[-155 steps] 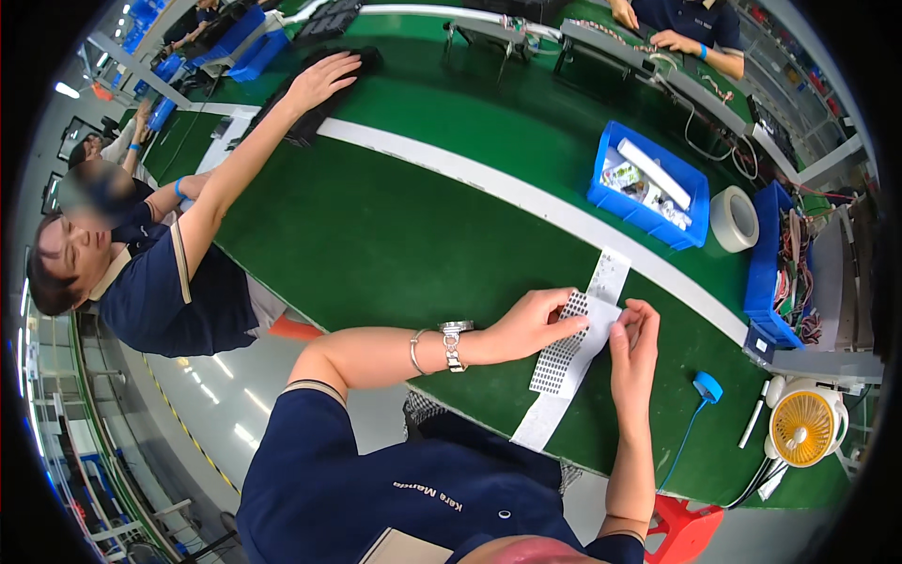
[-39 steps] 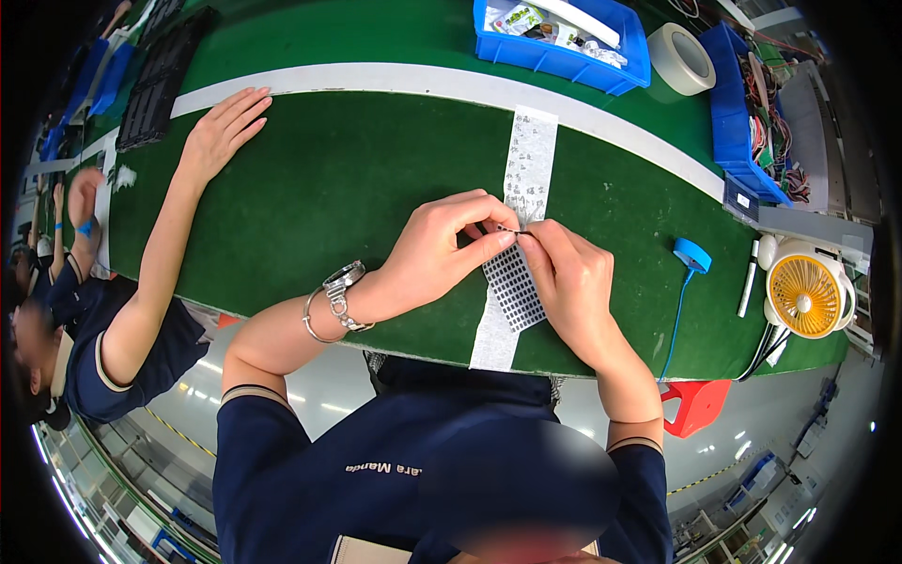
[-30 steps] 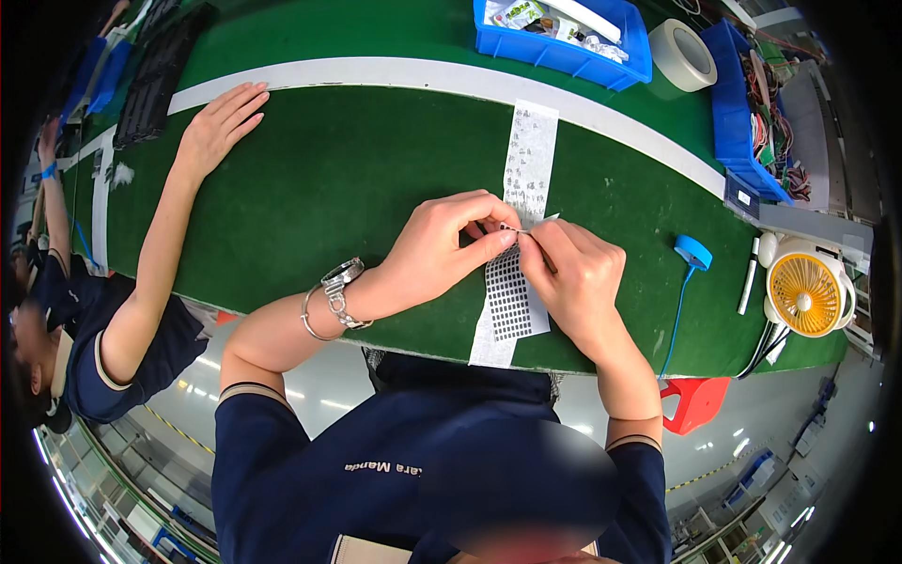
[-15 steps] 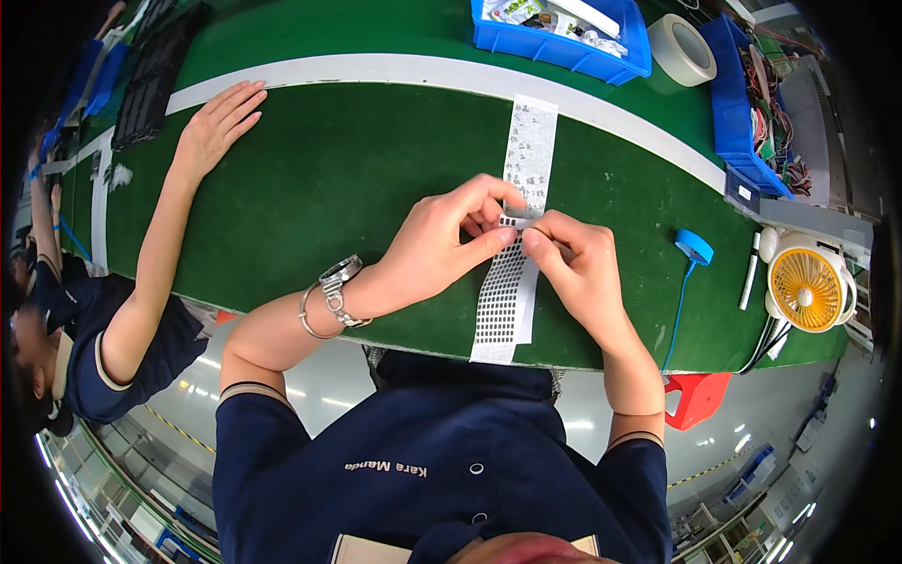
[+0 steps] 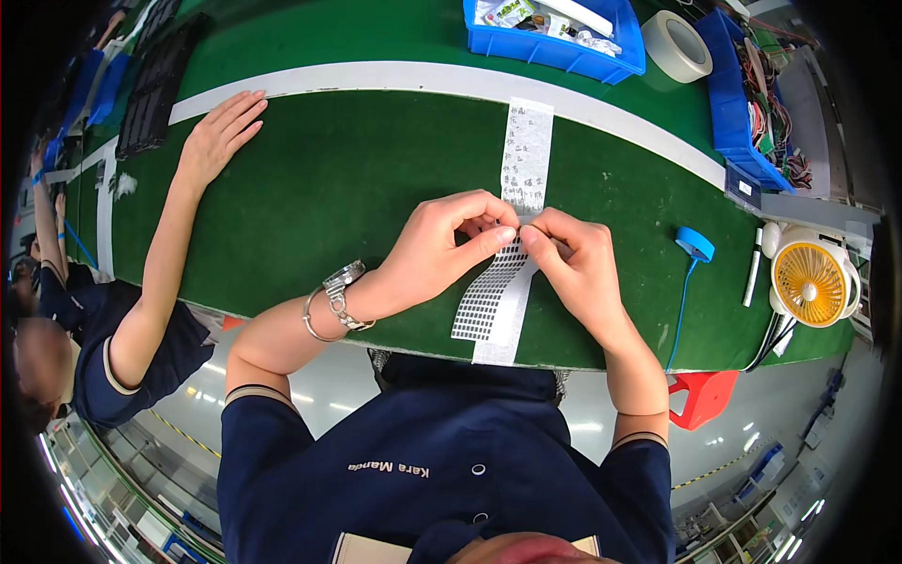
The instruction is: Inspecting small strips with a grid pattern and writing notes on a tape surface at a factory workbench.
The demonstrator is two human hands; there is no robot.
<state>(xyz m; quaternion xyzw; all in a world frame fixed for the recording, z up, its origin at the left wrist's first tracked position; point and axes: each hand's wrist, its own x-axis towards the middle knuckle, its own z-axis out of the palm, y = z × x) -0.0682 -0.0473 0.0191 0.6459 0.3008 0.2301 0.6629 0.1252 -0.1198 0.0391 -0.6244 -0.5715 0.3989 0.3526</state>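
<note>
A white sheet of small dark rectangular stickers [image 5: 481,305] hangs toward me from between my hands, its lower end slanting left. My left hand [image 5: 460,235] is closed in a pinch at the sheet's top end, thumb against the curled fingers. My right hand [image 5: 575,252] pinches at the sheet's upper right edge, its fingertips touching or nearly touching the left ones. Whether a single sticker is between the fingertips is hidden. Under the hands lies a long white paper strip [image 5: 526,150] with handwritten marks, running from the white band toward the table's near edge.
On the green table [image 5: 376,160], a blue bin [image 5: 554,52] of packets stands at the back, beside a tape roll [image 5: 676,47] and a blue bin of wires [image 5: 752,113]. At right are a yellow-and-white fan [image 5: 808,285] and a blue corded disc [image 5: 695,244]. A co-worker's arm [image 5: 174,207] rests at left.
The sticker sheet's lower end has swung left and slightly up, baring more of the paper strip beneath. My fingertips have drawn together over its top row. The co-worker's hand stays put.
</note>
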